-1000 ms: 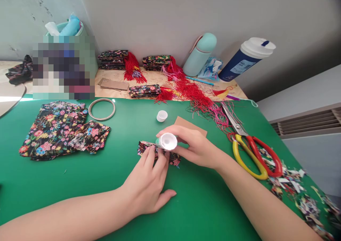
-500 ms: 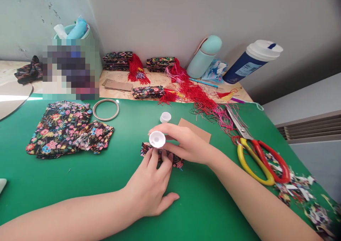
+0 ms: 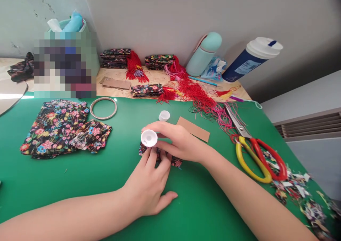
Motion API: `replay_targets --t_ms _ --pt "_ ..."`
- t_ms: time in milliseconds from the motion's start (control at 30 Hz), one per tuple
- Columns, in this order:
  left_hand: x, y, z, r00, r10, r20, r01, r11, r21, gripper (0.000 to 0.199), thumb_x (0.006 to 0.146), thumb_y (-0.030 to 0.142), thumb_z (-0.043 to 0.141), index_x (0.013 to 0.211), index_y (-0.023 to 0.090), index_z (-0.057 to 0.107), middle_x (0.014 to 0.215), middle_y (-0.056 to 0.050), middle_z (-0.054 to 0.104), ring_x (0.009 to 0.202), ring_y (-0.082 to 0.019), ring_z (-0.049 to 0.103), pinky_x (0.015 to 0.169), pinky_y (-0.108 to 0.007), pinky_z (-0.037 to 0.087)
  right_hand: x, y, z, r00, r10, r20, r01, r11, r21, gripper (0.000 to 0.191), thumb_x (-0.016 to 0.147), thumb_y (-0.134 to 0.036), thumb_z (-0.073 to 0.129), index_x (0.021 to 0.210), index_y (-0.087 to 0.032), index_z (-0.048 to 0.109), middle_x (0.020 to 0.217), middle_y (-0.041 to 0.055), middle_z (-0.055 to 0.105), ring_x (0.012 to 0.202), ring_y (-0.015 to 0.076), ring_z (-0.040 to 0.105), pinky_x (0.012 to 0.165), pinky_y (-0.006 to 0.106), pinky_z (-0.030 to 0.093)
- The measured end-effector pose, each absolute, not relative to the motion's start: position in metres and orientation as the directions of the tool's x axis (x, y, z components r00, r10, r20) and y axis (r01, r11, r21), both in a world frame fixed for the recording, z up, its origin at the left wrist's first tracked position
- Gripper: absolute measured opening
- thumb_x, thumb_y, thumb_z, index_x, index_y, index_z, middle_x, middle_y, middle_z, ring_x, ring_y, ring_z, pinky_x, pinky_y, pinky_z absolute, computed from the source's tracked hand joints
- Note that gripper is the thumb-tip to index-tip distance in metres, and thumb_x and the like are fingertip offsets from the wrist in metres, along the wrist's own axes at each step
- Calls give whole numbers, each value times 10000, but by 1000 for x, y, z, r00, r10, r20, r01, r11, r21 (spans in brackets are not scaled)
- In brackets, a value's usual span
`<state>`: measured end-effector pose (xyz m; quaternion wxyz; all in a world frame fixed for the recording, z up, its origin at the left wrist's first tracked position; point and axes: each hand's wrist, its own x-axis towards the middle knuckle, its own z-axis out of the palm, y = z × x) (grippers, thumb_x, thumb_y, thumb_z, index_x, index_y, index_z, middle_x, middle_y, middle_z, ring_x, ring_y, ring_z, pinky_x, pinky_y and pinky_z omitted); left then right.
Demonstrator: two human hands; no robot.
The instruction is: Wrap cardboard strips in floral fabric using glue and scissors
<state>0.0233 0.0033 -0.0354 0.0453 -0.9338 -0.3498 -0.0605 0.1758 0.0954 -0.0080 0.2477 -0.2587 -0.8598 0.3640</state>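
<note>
My right hand (image 3: pixel 178 141) is closed round a small white bottle (image 3: pixel 149 138), thumb and fingers on its sides, its round recessed base facing up. The bottle's lower end is hidden. Beneath it lies a narrow piece of black floral fabric (image 3: pixel 177 162), mostly covered by my hands. My left hand (image 3: pixel 151 184) rests its fingertips on this fabric, fingers apart and thumb stretched out over the green surface. Just beyond my right hand stands a small white cap-like cup (image 3: pixel 164 116). A brown cardboard strip (image 3: pixel 195 129) lies beside it.
Folded floral cloth (image 3: pixel 57 127) and a ring (image 3: pixel 103 108) lie left. Scissors (image 3: pixel 247 136) and scraps (image 3: pixel 295 184) lie right. Along the back are fabric stacks (image 3: pixel 115 58), red tassel threads (image 3: pixel 197 91), a mint flask (image 3: pixel 204 54) and a blue cup (image 3: pixel 247 63).
The white bottle has shifted left over the fabric with my right hand. My left hand has stayed nearly in place. The whole view has shifted slightly.
</note>
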Motion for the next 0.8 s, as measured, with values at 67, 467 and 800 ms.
replay_targets --t_ms 67,467,800 --pt "23 3 -36 746 649 148 661 -749 -45 699 881 587 338 1196 28 616 1188 -194 559 1071 -430 495 1011 -499 231 176 95 -6 -743 623 246 262 608 -749 301 881 -91 491 1162 -196 517 1143 69 646 1066 160 603 931 288 498" --pt "23 4 -35 748 652 126 660 -751 -30 690 894 572 319 1210 29 604 1208 -195 548 1075 -413 484 980 -506 272 171 93 -7 -739 631 236 248 580 -776 289 885 -96 474 1151 -201 516 1142 68 643 1069 157 602 929 288 496" --pt "22 0 -38 749 653 111 660 -750 -44 718 898 580 292 1247 18 573 1241 -211 549 1125 -415 498 1044 -491 237 197 90 3 -752 635 173 330 592 -735 304 895 -130 510 1187 -211 527 1180 77 636 1106 169 596 929 291 503"
